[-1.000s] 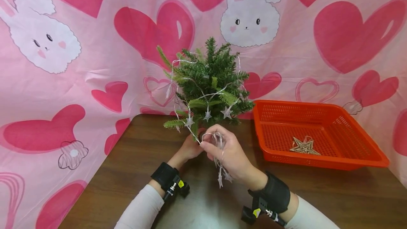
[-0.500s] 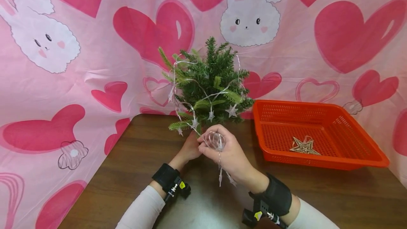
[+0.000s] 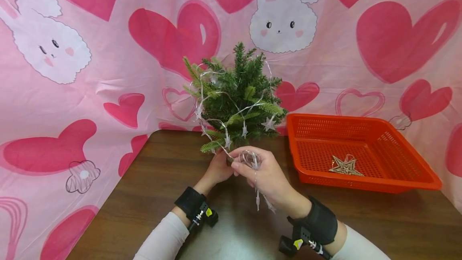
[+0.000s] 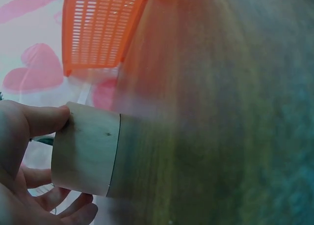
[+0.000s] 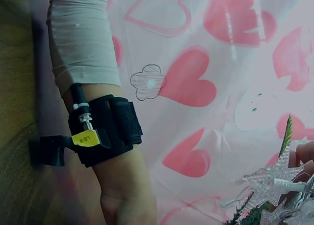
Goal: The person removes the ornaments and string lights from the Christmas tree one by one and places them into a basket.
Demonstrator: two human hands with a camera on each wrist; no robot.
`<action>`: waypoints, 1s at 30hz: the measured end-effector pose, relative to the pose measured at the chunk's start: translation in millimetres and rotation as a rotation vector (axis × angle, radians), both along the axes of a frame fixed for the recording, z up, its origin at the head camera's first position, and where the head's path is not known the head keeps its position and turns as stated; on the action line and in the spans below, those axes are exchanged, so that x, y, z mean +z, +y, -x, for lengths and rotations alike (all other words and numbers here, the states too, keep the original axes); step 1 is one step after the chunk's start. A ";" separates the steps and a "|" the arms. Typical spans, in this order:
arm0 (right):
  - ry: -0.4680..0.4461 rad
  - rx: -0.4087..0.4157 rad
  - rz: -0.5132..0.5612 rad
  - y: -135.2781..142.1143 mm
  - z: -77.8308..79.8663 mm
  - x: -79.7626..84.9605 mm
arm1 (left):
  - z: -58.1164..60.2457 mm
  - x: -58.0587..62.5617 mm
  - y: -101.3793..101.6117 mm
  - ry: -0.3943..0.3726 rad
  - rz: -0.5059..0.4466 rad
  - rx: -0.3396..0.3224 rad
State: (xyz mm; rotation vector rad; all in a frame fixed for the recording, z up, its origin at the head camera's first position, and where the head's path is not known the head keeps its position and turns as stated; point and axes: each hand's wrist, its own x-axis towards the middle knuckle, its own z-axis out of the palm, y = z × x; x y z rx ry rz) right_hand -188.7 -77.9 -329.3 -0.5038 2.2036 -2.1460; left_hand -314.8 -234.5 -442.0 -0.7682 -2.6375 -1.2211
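Observation:
A small green artificial Christmas tree (image 3: pixel 249 87) stands mid-table with clear star string lights (image 3: pixel 269 123) draped over its branches. My left hand (image 3: pixel 218 168) reaches under the lower branches. In the left wrist view it grips the pale wood-look round base (image 4: pixel 86 149), thumb at the upper rim and fingers curled beneath. My right hand (image 3: pixel 268 177) holds the loose coil of the light string, pinching the wire between thumb and fingers just in front of the tree. A few stars dangle below that palm; one clear star (image 5: pixel 270 181) shows close up in the right wrist view.
An orange-red plastic basket (image 3: pixel 364 185) stands on the right of the brown table (image 3: pixel 133 196), with a glittery gold star (image 3: pixel 345 167) inside. A pink cloth (image 3: pixel 119 59) with hearts and rabbits hangs behind the table.
The tree has turned a little, its front-left branches and hanging stars shifting to the right. My right hand has moved slightly right with the light string; my left hand stays on the base.

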 end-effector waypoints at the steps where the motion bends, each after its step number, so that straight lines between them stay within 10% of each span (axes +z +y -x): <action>1: -0.004 -0.007 0.003 0.6 -0.4 0.8 | -0.5 -0.1 0.4 0.003 -0.003 0.001; 14: -0.006 -0.065 -0.037 11.0 -0.1 8.8 | -0.6 -4.8 6.5 0.099 -0.052 -0.002; 30: 0.186 -0.090 -0.064 10.7 3.9 18.7 | 24.2 6.8 -12.9 -0.286 -0.177 -0.296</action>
